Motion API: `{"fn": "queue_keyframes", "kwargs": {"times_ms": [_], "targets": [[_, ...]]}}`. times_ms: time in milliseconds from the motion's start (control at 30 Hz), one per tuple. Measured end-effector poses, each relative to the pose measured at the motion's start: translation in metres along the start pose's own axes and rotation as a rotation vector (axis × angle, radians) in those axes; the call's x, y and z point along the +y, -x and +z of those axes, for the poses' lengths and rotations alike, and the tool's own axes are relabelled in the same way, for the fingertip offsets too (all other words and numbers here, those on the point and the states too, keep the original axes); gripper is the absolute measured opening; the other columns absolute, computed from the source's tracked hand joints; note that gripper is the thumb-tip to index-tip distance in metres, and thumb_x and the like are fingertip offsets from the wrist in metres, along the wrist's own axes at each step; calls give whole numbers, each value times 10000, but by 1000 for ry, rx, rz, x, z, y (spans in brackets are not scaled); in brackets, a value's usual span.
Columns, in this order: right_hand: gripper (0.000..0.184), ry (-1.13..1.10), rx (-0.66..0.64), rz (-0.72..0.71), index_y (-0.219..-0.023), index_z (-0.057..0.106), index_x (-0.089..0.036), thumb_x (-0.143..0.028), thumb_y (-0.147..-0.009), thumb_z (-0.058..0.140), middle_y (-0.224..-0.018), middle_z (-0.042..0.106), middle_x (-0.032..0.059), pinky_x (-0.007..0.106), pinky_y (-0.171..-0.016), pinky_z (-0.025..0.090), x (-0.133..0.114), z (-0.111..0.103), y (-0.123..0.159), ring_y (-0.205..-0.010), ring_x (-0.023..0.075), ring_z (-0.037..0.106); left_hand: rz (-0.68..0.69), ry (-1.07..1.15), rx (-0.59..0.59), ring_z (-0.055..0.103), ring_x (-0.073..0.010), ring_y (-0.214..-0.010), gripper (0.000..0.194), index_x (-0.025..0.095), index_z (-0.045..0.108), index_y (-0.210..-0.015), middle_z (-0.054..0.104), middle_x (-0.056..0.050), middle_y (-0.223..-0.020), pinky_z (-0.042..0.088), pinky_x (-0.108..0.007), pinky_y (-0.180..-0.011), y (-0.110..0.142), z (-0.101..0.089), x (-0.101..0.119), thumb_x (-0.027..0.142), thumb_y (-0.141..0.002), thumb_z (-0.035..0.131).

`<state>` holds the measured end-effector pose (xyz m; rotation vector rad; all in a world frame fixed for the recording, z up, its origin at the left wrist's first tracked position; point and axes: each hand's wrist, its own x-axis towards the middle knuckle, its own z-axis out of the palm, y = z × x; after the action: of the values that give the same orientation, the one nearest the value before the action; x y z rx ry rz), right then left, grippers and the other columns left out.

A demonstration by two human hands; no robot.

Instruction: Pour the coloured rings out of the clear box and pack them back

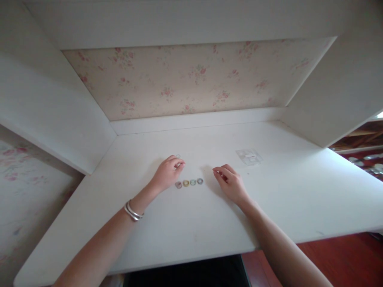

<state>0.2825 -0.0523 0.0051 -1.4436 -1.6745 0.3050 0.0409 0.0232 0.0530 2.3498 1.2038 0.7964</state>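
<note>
Several small ring-like bands stand in a short row on the white desk: a pinkish ring [178,185], a yellow ring [186,183], a pale green ring [193,182] and a grey-blue ring [200,181]. Just behind the row's left end is my left hand [168,172], its thumb and fingers pinched together. Beyond its knuckles, a thin pale ring [178,156] shows in part. My right hand [229,182] is to the right of the row, also pinched, apart from the rings. Whatever lies between either hand's fingertips is too small to make out.
A clear plastic bag [249,156] lies flat on the white desk [167,235], behind and right of my right hand. White side panels and a floral back wall [179,83] enclose the desk's rear. The desk's front edge is close to my body.
</note>
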Motion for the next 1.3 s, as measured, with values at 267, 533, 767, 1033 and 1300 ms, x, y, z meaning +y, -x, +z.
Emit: {"fn": "queue_keyframes", "kwargs": {"times_ms": [267, 533, 767, 1033, 1300], "targets": [[211, -24, -85, -25, -888, 658, -221, -317, -887, 470, -779, 568, 18, 224, -559, 418, -17, 19, -18, -603, 99, 516, -402, 208, 23, 593, -165, -765, 341, 163, 650, -935, 669, -35, -859, 449, -275, -726, 49, -14, -49, 434, -826, 474], [254, 226, -331, -141, -1045, 639, -233, -311, -888, 456, -986, 609, 51, 258, -750, 430, -51, 73, -82, -811, 137, 566, -480, 353, -26, 602, -173, -747, 328, 168, 669, -922, 687, -34, -833, 447, -271, -690, 55, -15, -48, 423, -784, 516], [277, 558, -563, -217, -1042, 661, -235, -312, -885, 447, -1136, 567, 91, 311, -881, 381, -47, 109, -121, -1006, 212, 518, -443, 374, -57, 581, -152, -697, 321, 174, 664, -938, 674, -17, -791, 421, -245, -624, 61, -17, -56, 413, -804, 498], [240, 540, -527, -253, -864, 700, -235, -264, -893, 464, -1018, 588, 68, 291, -850, 384, -35, 97, -106, -930, 186, 515, -404, 421, -73, 619, -176, -819, 295, 180, 663, -939, 693, -36, -902, 455, -275, -751, 61, -15, -57, 390, -804, 506], [215, 475, -451, -249, -845, 649, -199, -237, -904, 445, -933, 575, 79, 296, -768, 414, -18, 69, -81, -869, 176, 528, -396, 383, -71, 635, -185, -841, 306, 189, 662, -940, 700, -40, -924, 472, -285, -772, 62, -15, -56, 408, -810, 492]]}}
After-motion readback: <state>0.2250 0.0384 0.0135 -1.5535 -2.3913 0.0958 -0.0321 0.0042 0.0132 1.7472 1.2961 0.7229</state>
